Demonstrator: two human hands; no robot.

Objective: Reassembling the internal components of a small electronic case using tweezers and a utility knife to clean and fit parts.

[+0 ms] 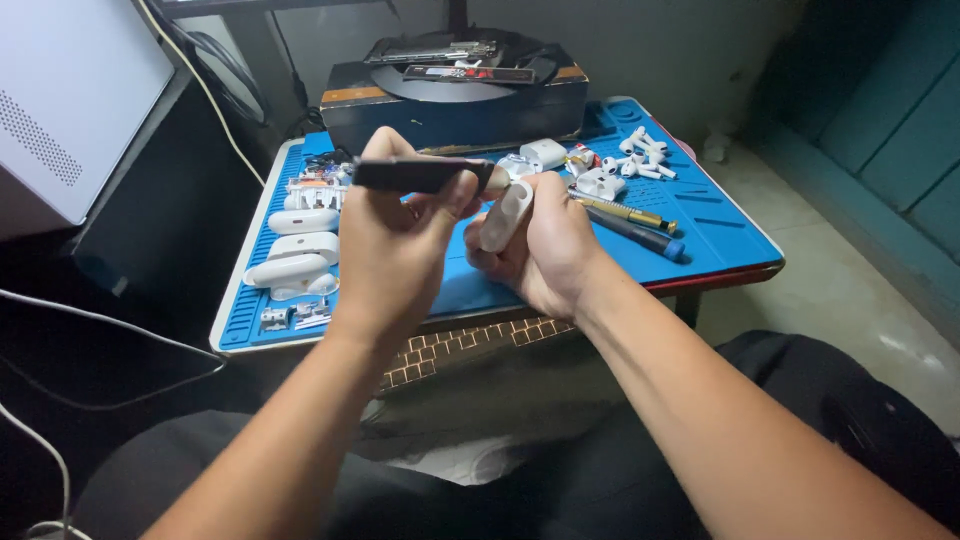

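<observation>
Left hand (395,235) grips a dark tool (420,175), right hand (540,245) clasps a white case shell (506,214); a slipping tip would likely gouge the plastic.

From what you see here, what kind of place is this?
Probably a small electronics repair bench: a blue silicone work mat on a low table, opened white earbud cases and loose earbuds, plus precision screwdrivers.

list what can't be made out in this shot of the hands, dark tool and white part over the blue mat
Head view only:
- Dark tool: its tip is hidden behind the left hand.
- White part: its lower end is hidden in the right hand.
- Earbuds on the blue mat: too small for detail.
- White box: cut off by the left edge.
</observation>
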